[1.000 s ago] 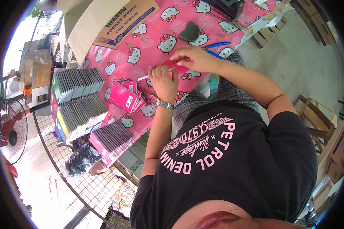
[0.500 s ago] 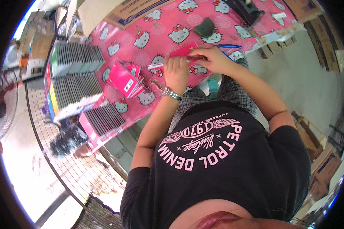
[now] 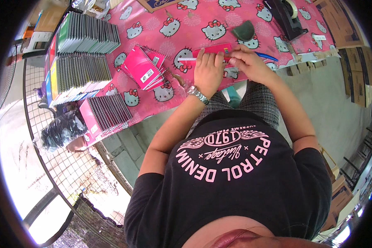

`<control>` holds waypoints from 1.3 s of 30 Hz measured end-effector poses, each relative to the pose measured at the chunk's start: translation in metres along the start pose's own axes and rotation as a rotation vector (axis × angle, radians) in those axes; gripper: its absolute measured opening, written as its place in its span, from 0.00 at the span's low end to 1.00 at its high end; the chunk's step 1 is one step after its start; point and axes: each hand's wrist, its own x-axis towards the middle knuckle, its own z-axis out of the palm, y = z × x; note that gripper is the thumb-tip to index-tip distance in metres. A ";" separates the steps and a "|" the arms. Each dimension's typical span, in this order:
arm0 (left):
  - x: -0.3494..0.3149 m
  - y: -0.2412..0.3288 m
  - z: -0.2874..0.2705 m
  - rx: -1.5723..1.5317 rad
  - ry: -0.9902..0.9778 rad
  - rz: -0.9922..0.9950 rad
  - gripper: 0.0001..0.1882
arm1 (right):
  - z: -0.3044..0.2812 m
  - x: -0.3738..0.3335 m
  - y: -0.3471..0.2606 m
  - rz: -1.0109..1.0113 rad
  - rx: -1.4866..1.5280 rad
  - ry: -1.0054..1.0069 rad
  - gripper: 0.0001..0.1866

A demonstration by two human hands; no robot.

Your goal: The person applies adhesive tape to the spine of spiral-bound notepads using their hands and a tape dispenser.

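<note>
Here, at the far left, stacks of spiral notebooks (image 3: 84, 39) stand on edge in rows, and below them a pink box (image 3: 101, 115) holds more of the same. Next to them, on the pink tablecloth with cat figures (image 3: 219, 16), a small loose pile of pink notebooks (image 3: 144, 72) lies fanned out.

In the middle, the left hand (image 3: 207, 70) rests flat, fingers stretched out and pressed down on a pink notebook (image 3: 213, 51), which lies on the cloth near the table edge. A thin white stick (image 3: 188, 59) comes out from under this hand to the left. A metal watch (image 3: 198, 95) sits on the wrist.

The right hand (image 3: 246, 62) is just beside it, its fingers bent and pinched at the right end of the same notebook; what exactly they grasp I cannot tell. A blue pen (image 3: 266, 56) lies touching this hand. Further right stand a dark green cloth piece (image 3: 244, 31) and a black tape dispenser (image 3: 287, 16).
</note>
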 end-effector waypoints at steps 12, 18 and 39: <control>0.005 -0.012 -0.016 -0.127 -0.207 0.041 0.13 | -0.002 0.002 -0.016 -0.242 -0.139 0.053 0.16; 0.000 -0.017 -0.019 -0.152 -0.272 0.023 0.12 | -0.032 0.048 0.042 -0.252 -0.593 0.433 0.16; -0.004 -0.035 -0.015 -0.141 -0.103 -0.112 0.18 | -0.029 0.046 0.015 -0.044 0.913 -0.543 0.24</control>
